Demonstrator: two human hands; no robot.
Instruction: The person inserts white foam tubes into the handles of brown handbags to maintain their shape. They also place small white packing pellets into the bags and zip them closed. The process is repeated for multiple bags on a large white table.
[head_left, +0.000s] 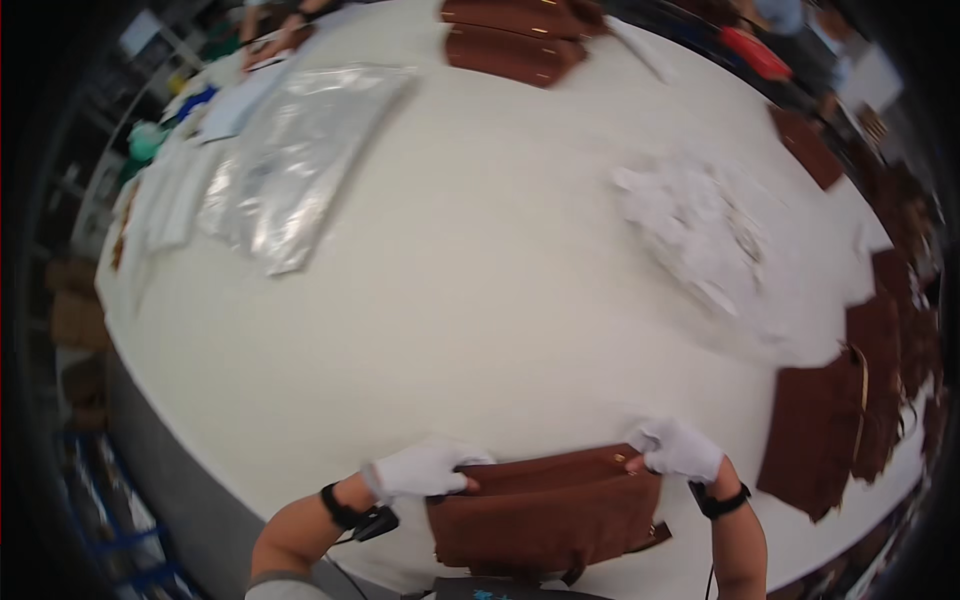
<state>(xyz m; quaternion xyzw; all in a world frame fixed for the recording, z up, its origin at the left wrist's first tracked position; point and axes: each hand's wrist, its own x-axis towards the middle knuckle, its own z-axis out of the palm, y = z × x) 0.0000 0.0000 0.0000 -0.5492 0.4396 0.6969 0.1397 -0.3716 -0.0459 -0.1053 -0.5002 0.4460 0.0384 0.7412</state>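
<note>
A flat brown suede-like bag [545, 515] lies at the near edge of the white table [480, 290], in front of me. My left hand [420, 468], in a white glove, grips the bag's upper left corner. My right hand [678, 450], also gloved in white, holds the upper right corner near a small metal fitting. Both wrists wear black bands. The bag's lower edge hangs near the table's front rim.
Several more brown bags [840, 420] are stacked at the right edge, and others [520, 40] at the far side. A heap of white paper or small packets [700, 225] lies right of centre. Clear plastic sleeves [290, 160] lie at the left. Another person's hands [275, 40] work far left.
</note>
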